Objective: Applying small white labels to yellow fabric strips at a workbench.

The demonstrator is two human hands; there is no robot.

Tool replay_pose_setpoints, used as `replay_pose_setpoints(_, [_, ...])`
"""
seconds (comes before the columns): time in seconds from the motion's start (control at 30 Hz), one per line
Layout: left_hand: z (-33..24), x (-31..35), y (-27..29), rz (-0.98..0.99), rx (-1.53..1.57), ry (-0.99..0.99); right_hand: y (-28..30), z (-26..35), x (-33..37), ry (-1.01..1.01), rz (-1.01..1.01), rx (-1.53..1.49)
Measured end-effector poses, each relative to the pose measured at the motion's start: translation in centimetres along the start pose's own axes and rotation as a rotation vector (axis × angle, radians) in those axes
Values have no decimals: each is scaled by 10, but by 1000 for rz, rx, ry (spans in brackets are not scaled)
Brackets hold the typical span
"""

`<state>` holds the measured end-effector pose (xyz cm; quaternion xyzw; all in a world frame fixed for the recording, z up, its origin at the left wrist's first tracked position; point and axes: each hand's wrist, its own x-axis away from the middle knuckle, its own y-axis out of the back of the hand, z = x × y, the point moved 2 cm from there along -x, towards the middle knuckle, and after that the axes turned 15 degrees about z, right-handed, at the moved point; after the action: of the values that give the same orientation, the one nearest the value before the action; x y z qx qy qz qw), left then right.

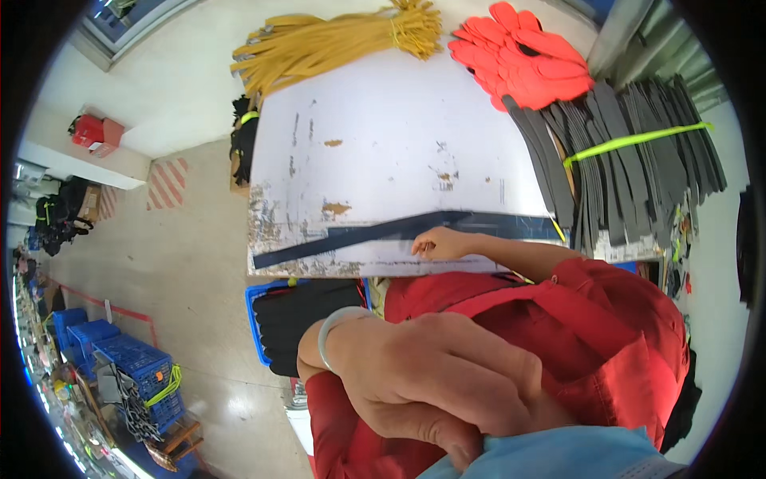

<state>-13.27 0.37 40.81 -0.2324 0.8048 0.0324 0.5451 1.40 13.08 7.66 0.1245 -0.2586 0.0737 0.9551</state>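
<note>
Across the near part of the white worktable [375, 136] lies a long dark navy strip [343, 237], slanting up to the right. A second dark flat strip [519, 226] runs beneath its right part, toward the table's right side. My right hand [439, 243] rests at the near edge of these strips, fingers loosely bent and a little apart, gripping nothing that I can see. Raised close to the camera, my left hand [439, 375] wears a pale bangle. Its fingers are bent together against a light-blue face mask [558, 453]; what lies between the fingertips is hidden.
Mustard-yellow strips [335, 44] lie bundled at the far edge, beside coral-red pieces [519, 60]. Grey strips [630, 152], tied with yellow-green band, stack at right. A blue crate [257, 327] holding black pieces sits below the table's left front. Blue crates [136, 363] stand on the floor.
</note>
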Motion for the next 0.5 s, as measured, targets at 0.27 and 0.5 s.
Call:
replay_pose_setpoints(0.27, [64,37,-13,231,44,461,-68,-72,93,-12,14,-99])
replay_pose_setpoints(0.5, [165,113,-2,-726,58,808,-209,-252,298,-750,-349,-207])
